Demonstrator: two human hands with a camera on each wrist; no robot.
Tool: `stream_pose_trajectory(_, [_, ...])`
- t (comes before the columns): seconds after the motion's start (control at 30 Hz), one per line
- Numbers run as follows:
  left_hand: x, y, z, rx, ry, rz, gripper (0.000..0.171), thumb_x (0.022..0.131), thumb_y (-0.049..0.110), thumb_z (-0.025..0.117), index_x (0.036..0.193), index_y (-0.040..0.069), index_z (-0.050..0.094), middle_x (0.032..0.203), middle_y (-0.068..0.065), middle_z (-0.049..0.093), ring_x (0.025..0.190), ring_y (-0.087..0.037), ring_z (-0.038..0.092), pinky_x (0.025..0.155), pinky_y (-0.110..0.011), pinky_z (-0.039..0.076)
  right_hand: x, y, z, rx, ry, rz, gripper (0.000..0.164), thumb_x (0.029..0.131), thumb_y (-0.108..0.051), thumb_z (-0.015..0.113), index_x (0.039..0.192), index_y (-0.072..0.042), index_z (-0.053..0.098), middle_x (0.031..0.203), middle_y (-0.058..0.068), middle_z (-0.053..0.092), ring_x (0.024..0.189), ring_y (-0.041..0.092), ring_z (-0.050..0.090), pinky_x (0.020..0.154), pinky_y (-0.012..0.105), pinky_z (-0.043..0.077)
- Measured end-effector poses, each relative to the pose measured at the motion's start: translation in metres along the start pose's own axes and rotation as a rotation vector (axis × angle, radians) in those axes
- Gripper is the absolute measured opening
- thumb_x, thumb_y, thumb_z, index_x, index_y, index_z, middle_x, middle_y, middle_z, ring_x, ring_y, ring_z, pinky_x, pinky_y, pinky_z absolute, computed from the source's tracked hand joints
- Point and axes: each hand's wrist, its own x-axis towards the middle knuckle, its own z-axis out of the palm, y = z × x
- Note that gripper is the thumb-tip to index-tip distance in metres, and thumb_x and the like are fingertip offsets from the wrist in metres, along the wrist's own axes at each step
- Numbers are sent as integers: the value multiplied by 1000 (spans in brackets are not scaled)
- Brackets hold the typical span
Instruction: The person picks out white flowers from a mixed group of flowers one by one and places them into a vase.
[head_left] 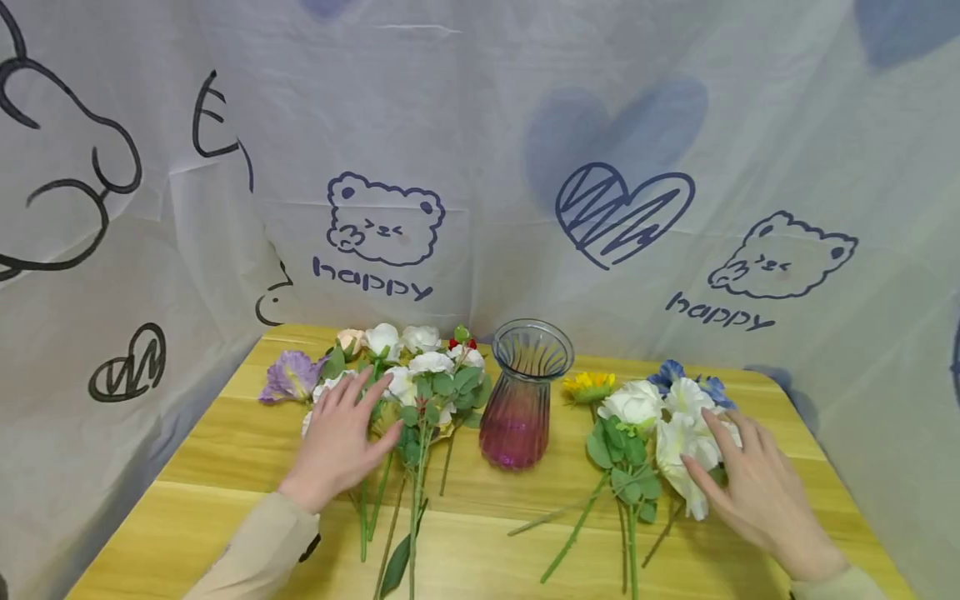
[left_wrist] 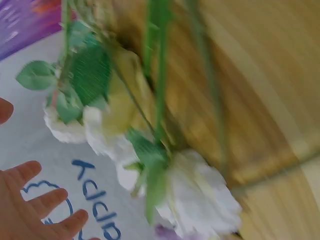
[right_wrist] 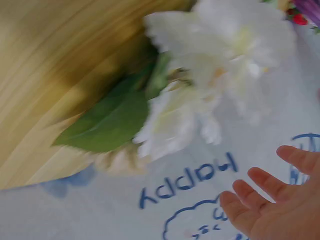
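My left hand (head_left: pixel 341 442), fingers spread, hovers over the left bunch of artificial flowers and grips nothing. That bunch holds white roses (head_left: pixel 383 342), a purple flower (head_left: pixel 291 377) and green eucalyptus leaves (head_left: pixel 444 385). In the left wrist view a white bloom (left_wrist: pixel 200 195) hangs in view beyond the spread fingers. My right hand (head_left: pixel 765 483) is likewise spread, its fingertips overlapping a large white flower (head_left: pixel 678 450) of the right bunch. A white rose (head_left: pixel 633 406), a sunflower (head_left: pixel 589 386) and blue flowers (head_left: pixel 667 375) lie beside it. The right wrist view shows the white petals (right_wrist: pixel 225 50) apart from the fingers.
Between the two bunches stands a ribbed glass vase (head_left: pixel 517 417), pink toward its base. Stems (head_left: pixel 577 529) stretch toward the near side of the wooden table (head_left: pixel 480 550). A white cloth with drawings (head_left: pixel 480 167) hangs behind the table and along its sides.
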Motion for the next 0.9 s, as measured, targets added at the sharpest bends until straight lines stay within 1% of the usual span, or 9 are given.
stream_pose_trajectory(0.13, [7,18,5,-106,22,59,62,97,38,62,151,13,44,157,-18,42,143,-44,40,118,-64,31,4,-20,-6,86,146,-72,58,82,-21,76,133,0,57,117,24,58,100,41,56,78,56,51])
stream_pose_trajectory(0.2, [11,28,8,-153,41,94,60,97,34,63,150,12,46,155,-17,45,141,-41,43,117,-62,35,5,-33,-7,140,199,-100,54,77,-13,78,127,0,61,107,18,59,91,31,56,71,45,50])
stream_pose_trajectory(0.27, [15,37,13,-192,54,120,58,97,31,64,148,10,48,153,-16,48,140,-39,45,116,-60,38,3,-46,-7,188,222,-107,50,76,-8,78,123,-2,63,101,11,59,84,20,53,66,36,46])
stream_pose_trajectory(0.37, [22,52,21,-256,31,146,60,96,30,64,149,8,47,153,-16,48,140,-37,46,116,-58,38,-2,-66,-2,260,194,-88,44,78,-5,78,120,-4,65,94,3,57,76,6,46,60,26,42])
stream_pose_trajectory(0.47, [27,65,30,-330,-26,132,66,95,32,65,152,8,42,156,-15,46,142,-35,44,118,-56,38,-9,-84,4,379,65,-19,38,83,-6,76,119,-6,66,89,-3,58,70,-2,44,56,19,43])
stream_pose_trajectory(0.63, [35,88,41,-492,-106,48,82,93,40,68,159,11,28,163,-13,36,148,-36,38,120,-56,34,-16,-101,17,655,-327,185,40,93,-10,66,133,-5,58,84,-4,61,67,-1,53,58,20,48])
stream_pose_trajectory(0.7, [39,96,43,-549,-116,15,88,91,43,69,160,11,24,164,-13,32,149,-36,36,120,-58,33,-18,-103,22,739,-456,230,46,96,-13,62,139,-2,51,85,-1,62,68,2,55,59,21,48])
stream_pose_trajectory(0.8, [45,108,45,-620,-122,-24,94,89,47,72,161,13,21,165,-12,31,149,-34,36,120,-58,34,-20,-103,30,831,-571,243,55,98,-17,61,146,2,41,89,4,65,73,7,59,61,23,50])
stream_pose_trajectory(0.9, [51,119,46,-682,-117,-46,98,86,48,75,161,14,22,163,-13,33,148,-34,37,119,-59,35,-22,-103,36,899,-623,254,63,99,-21,61,150,3,34,96,9,68,76,12,63,63,24,53])
